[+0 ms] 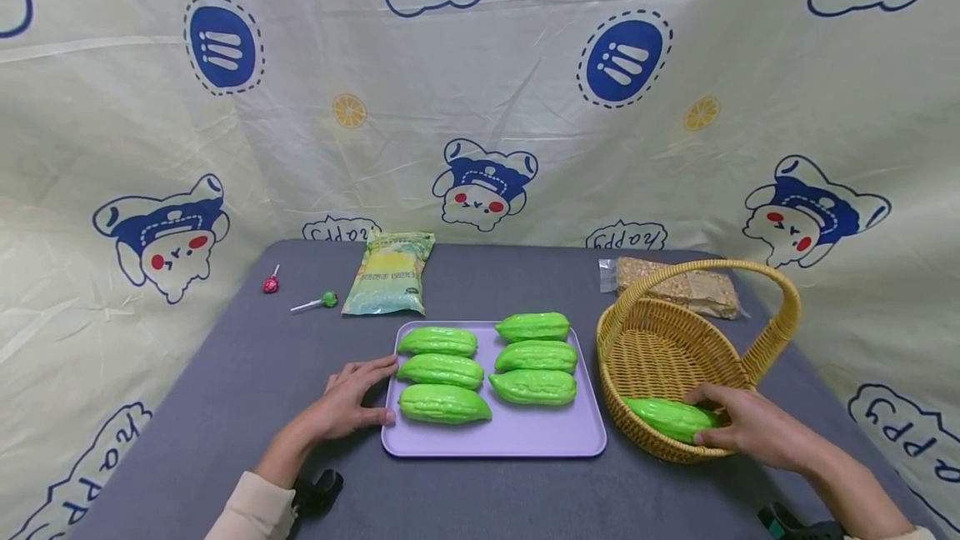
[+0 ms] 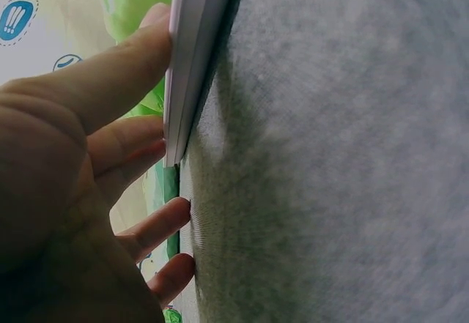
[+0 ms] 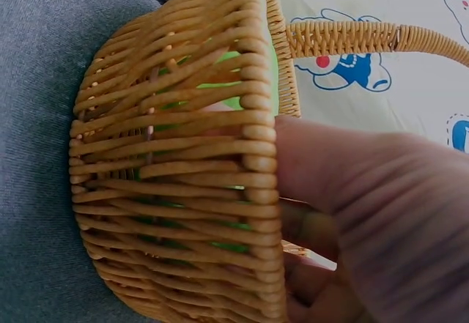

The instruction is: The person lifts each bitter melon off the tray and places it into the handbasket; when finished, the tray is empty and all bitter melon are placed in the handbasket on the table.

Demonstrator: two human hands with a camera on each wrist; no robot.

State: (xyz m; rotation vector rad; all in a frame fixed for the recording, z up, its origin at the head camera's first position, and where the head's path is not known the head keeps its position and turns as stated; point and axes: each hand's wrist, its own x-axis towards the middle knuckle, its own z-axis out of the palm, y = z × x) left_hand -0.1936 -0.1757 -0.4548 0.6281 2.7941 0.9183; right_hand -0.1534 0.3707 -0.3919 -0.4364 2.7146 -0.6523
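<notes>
My left hand [image 1: 348, 400] rests at the left edge of a lilac tray [image 1: 525, 437], its thumb and fingertips against the rim. In the left wrist view the thumb and fingers are extended along the tray's side, with two fingertips at the cloth. On the tray lie green bitter melons [image 1: 442, 403] in two columns of three. My right hand [image 1: 757, 426] reaches over the near rim of a wicker basket [image 1: 611, 340] and grips another bitter melon [image 1: 663, 417] inside it. In the right wrist view the basket's woven wall [image 3: 176, 162] hides most of that melon and the fingertips.
Behind the tray lies a green and yellow snack bag [image 1: 392, 273]. A red lollipop [image 1: 271, 282] and a green lollipop [image 1: 327, 299] are at the back left. Past the basket's arched handle [image 1: 783, 307] sits a clear packet of brownish grains [image 1: 701, 290]. A printed curtain hangs behind the table.
</notes>
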